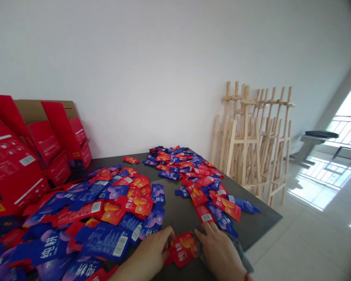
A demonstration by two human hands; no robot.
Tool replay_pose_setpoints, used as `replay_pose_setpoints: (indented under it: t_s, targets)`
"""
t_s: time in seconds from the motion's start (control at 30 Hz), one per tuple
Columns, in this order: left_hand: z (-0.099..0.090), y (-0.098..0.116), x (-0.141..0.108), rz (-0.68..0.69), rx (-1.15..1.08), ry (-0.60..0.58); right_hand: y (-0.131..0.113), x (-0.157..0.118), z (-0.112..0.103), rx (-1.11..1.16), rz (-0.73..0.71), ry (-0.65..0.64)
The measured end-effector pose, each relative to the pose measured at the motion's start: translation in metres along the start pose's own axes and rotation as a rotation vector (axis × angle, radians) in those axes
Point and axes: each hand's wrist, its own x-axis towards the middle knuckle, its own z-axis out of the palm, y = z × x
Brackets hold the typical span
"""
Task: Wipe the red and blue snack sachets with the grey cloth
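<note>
A red spouted pouch with orange fruit printed on it lies flat on the dark tabletop near the front edge. My left hand pinches its left end between curled fingers and thumb. Over the pouch's right end, my right hand presses down a bunched grey cloth; part of that cloth hangs out beyond the wrist. Left of my hands spreads a large heap of red and blue pouches. Another heap of the same pouches runs along the right side up to the wall.
Red cardboard boxes with raised flaps stand on the left, behind the large heap. A single red pouch lies apart near the wall. Wooden easels lean beyond the table's right edge, on a shiny tiled floor.
</note>
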Motion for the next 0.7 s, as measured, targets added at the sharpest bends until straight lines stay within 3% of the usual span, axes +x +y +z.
replay_pose_setpoints:
  t_s: [0.1, 0.2, 0.27, 0.4, 0.47, 0.7]
  targets:
    - [-0.002, 0.004, -0.001, 0.011, -0.001, -0.008, 0.013, -0.007, -0.003, -0.022, 0.062, -0.034]
    - [-0.002, 0.004, -0.001, 0.014, 0.018, 0.001, 0.012, -0.012, -0.005, -0.031, 0.081, 0.019]
    - [-0.001, 0.003, -0.001, 0.014, 0.031, 0.018, 0.0, -0.014, 0.0, -0.003, 0.015, 0.115]
    - [0.002, 0.0, 0.0, 0.025, 0.042, 0.019, -0.03, -0.013, 0.021, 0.051, -0.248, 0.302]
    - [0.001, 0.0, 0.0, 0.019, 0.051, 0.001, -0.037, -0.013, 0.029, 0.055, -0.29, 0.346]
    - [-0.003, 0.005, -0.001, -0.004, 0.031, -0.015, -0.002, -0.023, 0.02, 0.026, -0.157, 0.272]
